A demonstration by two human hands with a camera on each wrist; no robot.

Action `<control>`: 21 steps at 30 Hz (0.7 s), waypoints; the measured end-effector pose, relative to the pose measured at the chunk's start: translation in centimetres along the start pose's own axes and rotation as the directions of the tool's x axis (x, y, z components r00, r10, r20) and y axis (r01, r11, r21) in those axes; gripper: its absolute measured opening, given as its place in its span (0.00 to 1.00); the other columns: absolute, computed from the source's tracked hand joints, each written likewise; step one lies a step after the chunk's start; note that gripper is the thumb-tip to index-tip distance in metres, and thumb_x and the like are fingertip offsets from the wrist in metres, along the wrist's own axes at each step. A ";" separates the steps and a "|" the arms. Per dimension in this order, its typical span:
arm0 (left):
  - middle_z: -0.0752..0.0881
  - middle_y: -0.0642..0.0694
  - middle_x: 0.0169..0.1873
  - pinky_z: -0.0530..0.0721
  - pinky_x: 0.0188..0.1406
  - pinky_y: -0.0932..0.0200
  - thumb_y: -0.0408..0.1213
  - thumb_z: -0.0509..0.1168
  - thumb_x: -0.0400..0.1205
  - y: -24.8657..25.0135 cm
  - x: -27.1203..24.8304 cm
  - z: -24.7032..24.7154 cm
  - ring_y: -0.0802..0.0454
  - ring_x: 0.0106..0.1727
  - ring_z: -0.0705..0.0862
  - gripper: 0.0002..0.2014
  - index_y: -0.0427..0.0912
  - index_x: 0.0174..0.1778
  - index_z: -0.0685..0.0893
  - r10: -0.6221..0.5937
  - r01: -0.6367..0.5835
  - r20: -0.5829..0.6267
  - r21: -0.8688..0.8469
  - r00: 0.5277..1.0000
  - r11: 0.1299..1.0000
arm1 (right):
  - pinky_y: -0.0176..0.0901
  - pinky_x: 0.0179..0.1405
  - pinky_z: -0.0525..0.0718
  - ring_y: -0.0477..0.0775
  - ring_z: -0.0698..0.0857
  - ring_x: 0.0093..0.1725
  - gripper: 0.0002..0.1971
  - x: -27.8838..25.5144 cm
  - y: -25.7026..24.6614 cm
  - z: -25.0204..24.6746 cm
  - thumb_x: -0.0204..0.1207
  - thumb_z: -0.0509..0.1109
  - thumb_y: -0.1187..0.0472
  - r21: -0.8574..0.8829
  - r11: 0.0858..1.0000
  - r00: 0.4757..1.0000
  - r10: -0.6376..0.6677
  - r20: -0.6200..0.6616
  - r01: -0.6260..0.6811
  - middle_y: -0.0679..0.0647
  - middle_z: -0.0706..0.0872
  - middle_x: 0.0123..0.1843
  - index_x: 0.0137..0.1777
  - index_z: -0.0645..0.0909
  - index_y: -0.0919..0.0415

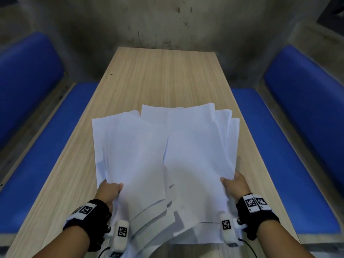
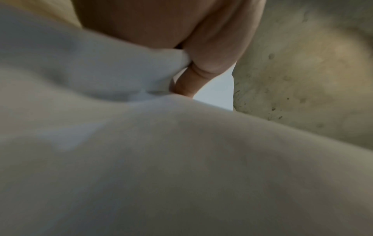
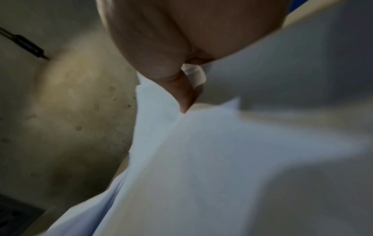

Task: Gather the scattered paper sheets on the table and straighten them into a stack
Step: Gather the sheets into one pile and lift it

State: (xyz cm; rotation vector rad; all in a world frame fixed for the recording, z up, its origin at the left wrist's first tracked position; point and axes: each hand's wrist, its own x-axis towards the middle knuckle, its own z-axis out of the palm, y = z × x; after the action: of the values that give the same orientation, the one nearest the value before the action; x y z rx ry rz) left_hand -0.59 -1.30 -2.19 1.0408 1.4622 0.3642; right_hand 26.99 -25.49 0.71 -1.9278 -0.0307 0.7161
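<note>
A loose bundle of several white paper sheets [image 1: 163, 155] is lifted over the near half of the wooden table [image 1: 160, 75], fanned out and uneven at its edges. My left hand [image 1: 109, 190] grips the bundle's left side, thumb on top. My right hand [image 1: 235, 183] grips its right side the same way. In the left wrist view, my thumb [image 2: 189, 81] presses onto the sheets [image 2: 161, 159], which fill most of the picture. The right wrist view shows my thumb [image 3: 181, 94] pinching the paper [image 3: 222, 159]. The fingers beneath the sheets are hidden.
Blue padded benches run along the table's left [image 1: 37, 155] and right [image 1: 279, 155]. A stained concrete wall [image 1: 167, 21] stands just past the table's far end. The far half of the tabletop shows bare wood.
</note>
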 end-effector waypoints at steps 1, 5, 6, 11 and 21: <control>0.84 0.31 0.51 0.82 0.51 0.45 0.20 0.62 0.80 0.0 0.1 -0.2 0.35 0.49 0.83 0.19 0.26 0.67 0.78 0.002 -0.002 -0.011 -0.001 1.000 1.000 | 0.47 0.57 0.79 0.60 0.83 0.54 0.21 0.1 -0.2 -0.8 0.77 0.63 0.76 0.032 0.999 1.000 -0.003 -0.016 0.004 0.65 0.85 0.61 0.71 0.76 0.69; 0.85 0.31 0.56 0.79 0.57 0.45 0.20 0.63 0.79 0.1 0.3 -1.5 0.37 0.52 0.82 0.20 0.26 0.69 0.77 0.026 -0.026 -0.047 -0.013 0.999 1.000 | 0.53 0.55 0.84 0.63 0.85 0.54 0.19 1.1 -0.5 -3.6 0.76 0.63 0.77 0.119 0.993 0.998 0.006 -0.057 0.001 0.63 0.86 0.60 0.67 0.79 0.68; 0.84 0.29 0.59 0.79 0.58 0.45 0.20 0.63 0.79 0.2 0.3 -2.0 0.37 0.53 0.82 0.20 0.26 0.69 0.77 0.039 -0.040 -0.060 -0.012 0.997 0.999 | 0.58 0.60 0.83 0.64 0.86 0.55 0.19 1.4 -0.6 -4.2 0.75 0.64 0.76 0.126 0.992 0.998 0.004 -0.064 0.005 0.63 0.87 0.62 0.65 0.81 0.66; 0.85 0.30 0.59 0.81 0.59 0.41 0.24 0.64 0.80 1.4 -0.5 -2.9 0.35 0.53 0.84 0.19 0.30 0.69 0.77 0.116 -0.112 -0.077 0.053 0.990 0.992 | 0.59 0.64 0.80 0.64 0.87 0.58 0.18 1.3 -1.7 -4.6 0.76 0.64 0.73 0.223 0.975 0.999 -0.002 0.054 -0.010 0.59 0.88 0.60 0.64 0.82 0.59; 0.91 0.37 0.35 0.81 0.41 0.54 0.30 0.68 0.74 4.2 -4.9 0.5 0.46 0.38 0.84 0.05 0.35 0.43 0.88 0.259 -0.272 0.252 0.015 0.932 0.962 | 0.34 0.41 0.86 0.44 0.91 0.42 0.16 -3.5 -4.7 3.0 0.77 0.63 0.78 0.205 0.976 0.931 -0.140 0.336 0.073 0.50 0.90 0.48 0.56 0.82 0.59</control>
State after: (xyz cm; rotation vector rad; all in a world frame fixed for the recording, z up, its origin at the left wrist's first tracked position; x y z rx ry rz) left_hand 0.79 -2.92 3.96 1.2818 1.1129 0.3763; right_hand 23.97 -21.96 5.42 -1.5863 -0.2769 0.9455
